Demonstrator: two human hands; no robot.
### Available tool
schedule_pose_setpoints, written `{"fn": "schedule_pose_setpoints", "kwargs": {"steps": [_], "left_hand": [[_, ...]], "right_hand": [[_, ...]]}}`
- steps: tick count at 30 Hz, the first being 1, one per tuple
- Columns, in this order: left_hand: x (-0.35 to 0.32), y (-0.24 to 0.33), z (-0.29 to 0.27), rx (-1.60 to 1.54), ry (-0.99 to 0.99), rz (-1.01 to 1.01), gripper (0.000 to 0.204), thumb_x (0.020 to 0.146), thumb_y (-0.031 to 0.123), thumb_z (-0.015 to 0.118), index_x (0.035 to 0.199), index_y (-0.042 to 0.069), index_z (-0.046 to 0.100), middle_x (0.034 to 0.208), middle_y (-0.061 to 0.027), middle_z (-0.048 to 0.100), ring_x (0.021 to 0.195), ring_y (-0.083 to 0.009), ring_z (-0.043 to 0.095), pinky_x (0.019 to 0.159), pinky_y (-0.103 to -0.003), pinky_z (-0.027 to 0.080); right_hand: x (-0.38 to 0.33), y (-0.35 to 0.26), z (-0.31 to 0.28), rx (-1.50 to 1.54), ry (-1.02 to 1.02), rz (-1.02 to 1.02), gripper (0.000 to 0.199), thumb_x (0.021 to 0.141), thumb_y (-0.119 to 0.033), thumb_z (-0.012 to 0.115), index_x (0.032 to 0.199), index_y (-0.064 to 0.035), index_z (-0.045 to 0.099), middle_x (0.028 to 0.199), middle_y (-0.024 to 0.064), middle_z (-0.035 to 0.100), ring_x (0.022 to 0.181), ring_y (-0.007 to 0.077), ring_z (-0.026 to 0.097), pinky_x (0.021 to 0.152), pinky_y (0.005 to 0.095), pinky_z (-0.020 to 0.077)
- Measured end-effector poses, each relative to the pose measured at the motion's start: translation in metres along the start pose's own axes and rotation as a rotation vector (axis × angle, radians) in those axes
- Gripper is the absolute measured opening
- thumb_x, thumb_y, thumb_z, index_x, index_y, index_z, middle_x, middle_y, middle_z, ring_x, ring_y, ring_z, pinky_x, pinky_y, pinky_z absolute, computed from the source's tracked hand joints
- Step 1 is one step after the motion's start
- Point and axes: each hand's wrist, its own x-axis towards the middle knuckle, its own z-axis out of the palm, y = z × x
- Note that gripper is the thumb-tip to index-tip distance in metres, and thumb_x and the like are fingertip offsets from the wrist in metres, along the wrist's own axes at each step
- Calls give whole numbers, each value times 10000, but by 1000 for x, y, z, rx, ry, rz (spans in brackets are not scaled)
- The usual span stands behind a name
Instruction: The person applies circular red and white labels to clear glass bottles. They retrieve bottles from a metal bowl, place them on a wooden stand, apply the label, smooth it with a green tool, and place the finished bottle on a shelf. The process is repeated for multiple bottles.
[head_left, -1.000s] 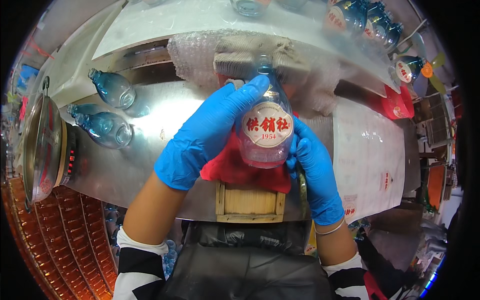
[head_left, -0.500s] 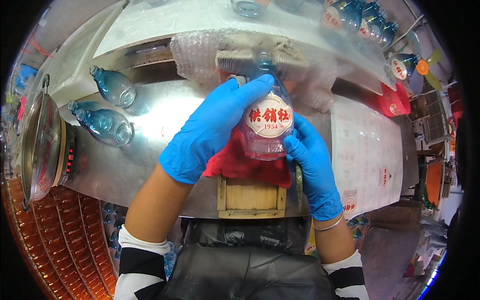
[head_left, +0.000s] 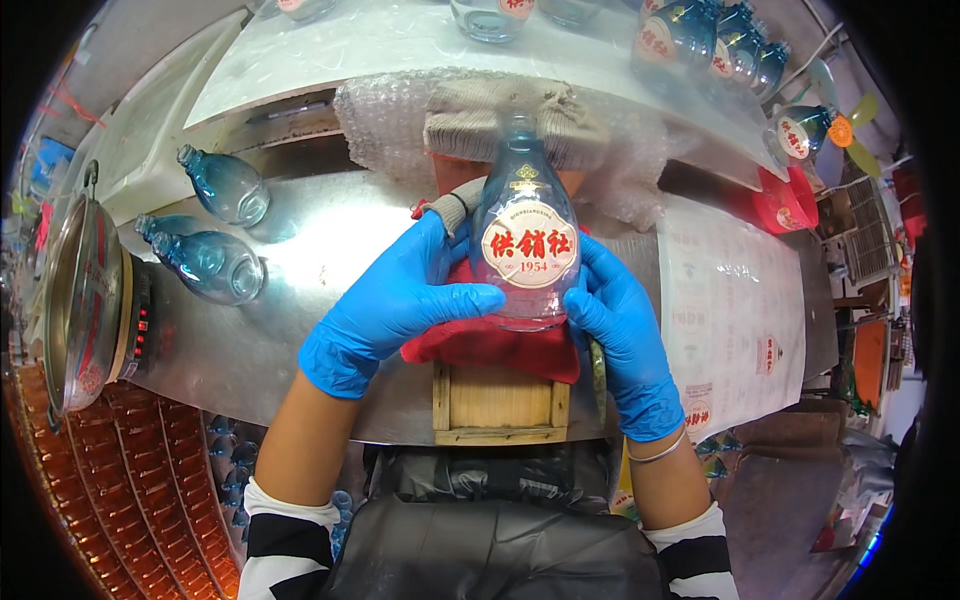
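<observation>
A blue-tinted clear glass bottle stands upright before me, with a cream label in red lettering on its front. My left hand, in a blue glove, grips it from the left, thumb across its lower front. By those fingertips is a bit of grey knit material. My right hand, also gloved in blue, closes on the bottle's right side, thumb at its lower edge. A narrow greenish blade-like strip hangs below that hand; its upper end is hidden. Behind the bottle lies a red cloth over a wooden frame.
Blue glass bottles lie at left beside a metal pan. A sheet of printed labels covers the right side. Folded grey cloth and bubble wrap sit ahead. Labelled bottles stand on the white shelf.
My left hand has slid down from the bottle's neck and shoulder to its lower left side, thumb now near the base. The neck and upper front show now. My right hand stays on the right side.
</observation>
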Motion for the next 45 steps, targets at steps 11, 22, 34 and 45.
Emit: {"fn": "schedule_pose_setpoints", "kwargs": {"steps": [11, 22, 34, 45], "left_hand": [[2, -3, 4, -20, -12, 50, 954, 669, 92, 752, 1405, -44, 159, 1396, -157, 316, 1305, -236, 307, 1100, -350, 220], [0, 0, 9, 12, 38, 29, 937, 668, 99, 749, 1400, -44, 182, 1377, -154, 346, 1285, -234, 333, 1093, -348, 231], [-8, -10, 10, 376, 80, 194, 1132, 625, 130, 792, 1441, 8, 16, 1368, -134, 371, 1250, -224, 372, 1061, -337, 267], [-19, -29, 25, 691, 360, 313, 881, 603, 260, 812, 1326, 33, 362, 1189, -131, 532, 1104, -244, 537, 1094, -432, 128]], "right_hand": [[-3, 9, -21, 521, 553, 131, 498, 909, -462, 489, 1159, -32, 518, 726, -11, 482, 628, 93, 476, 595, 201, 428], [-34, 23, 18, 39, 655, -279, 109, 832, -51, 645, 894, -19, 562, 823, 25, 588, 740, 66, 525, 660, 220, 453], [-44, 14, -1, -787, 600, -814, 213, 684, -4, 661, 889, -53, 637, 845, 18, 545, 751, 145, 519, 659, 287, 401], [-73, 4, 0, -1357, 182, -952, 407, 583, -152, 741, 954, -316, 700, 925, -72, 504, 770, 142, 471, 828, 395, 334]]}}
